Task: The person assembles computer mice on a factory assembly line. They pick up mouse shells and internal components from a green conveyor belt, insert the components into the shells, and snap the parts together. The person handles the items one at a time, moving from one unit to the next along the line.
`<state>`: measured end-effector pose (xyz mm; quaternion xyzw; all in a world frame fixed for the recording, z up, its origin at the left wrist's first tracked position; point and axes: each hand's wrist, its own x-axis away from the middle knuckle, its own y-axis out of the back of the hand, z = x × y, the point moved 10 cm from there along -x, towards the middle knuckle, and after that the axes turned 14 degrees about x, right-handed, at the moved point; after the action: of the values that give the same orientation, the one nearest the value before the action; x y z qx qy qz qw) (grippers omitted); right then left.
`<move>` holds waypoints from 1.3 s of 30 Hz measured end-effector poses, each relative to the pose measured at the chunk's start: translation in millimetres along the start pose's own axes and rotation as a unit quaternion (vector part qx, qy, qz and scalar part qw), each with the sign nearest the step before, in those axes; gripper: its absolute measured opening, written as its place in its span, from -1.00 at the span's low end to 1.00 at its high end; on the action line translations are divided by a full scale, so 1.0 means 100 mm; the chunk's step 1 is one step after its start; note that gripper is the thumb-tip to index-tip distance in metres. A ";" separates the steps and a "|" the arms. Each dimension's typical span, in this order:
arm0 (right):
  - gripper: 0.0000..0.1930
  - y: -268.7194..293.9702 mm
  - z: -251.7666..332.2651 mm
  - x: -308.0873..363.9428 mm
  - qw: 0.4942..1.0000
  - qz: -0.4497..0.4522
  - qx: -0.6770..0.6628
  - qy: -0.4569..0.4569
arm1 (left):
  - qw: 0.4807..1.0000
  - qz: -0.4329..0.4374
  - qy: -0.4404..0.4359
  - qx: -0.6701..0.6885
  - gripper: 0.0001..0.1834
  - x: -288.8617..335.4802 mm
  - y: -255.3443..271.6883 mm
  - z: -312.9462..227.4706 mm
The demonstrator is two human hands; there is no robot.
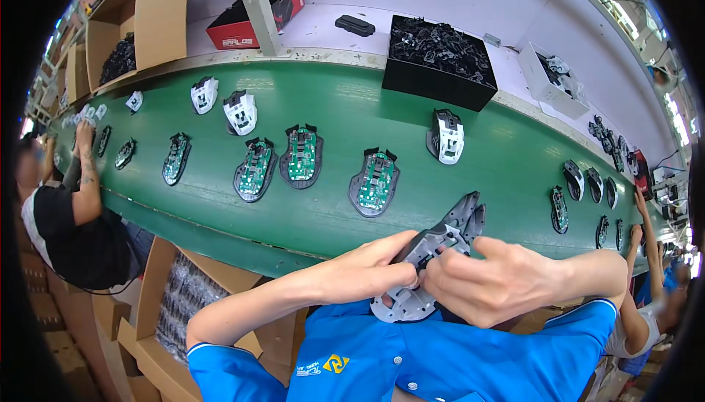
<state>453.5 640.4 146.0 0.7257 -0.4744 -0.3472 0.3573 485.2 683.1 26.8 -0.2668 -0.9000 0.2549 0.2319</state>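
The shell point(452, 224) tilts in front of the blue shirt point(360, 350), at the near edge of the green worktop point(499, 182). The left hand point(374, 266) closes its grip on one side, apparently to steady it; the right hand point(477, 281) bunches its fingers over the middle, though whether that grip pinches anything cannot be told. Beyond, boards point(377, 182) lie face up, presumably for easy access; a black box point(433, 90) of small parts stands behind.
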 end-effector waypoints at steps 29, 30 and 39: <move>-0.30 -0.58 -0.65 0.31 0.825 0.079 -0.349 -0.437 | 0.950 -0.201 -0.192 -0.141 -0.65 0.21 0.22 -0.52; -0.33 -0.59 -0.63 0.30 0.822 0.081 -0.352 -0.439 | 0.950 -0.195 -0.197 -0.142 -0.67 0.21 0.21 -0.53; -0.30 -0.61 -0.63 0.25 0.828 0.051 -0.329 -0.450 | 0.856 -0.246 -0.355 -0.284 -0.69 0.39 0.17 -0.78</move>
<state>541.3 647.0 121.6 0.3032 -0.4763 -0.7525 0.3390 505.2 745.0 87.3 0.0172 -0.9908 0.0004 -0.1342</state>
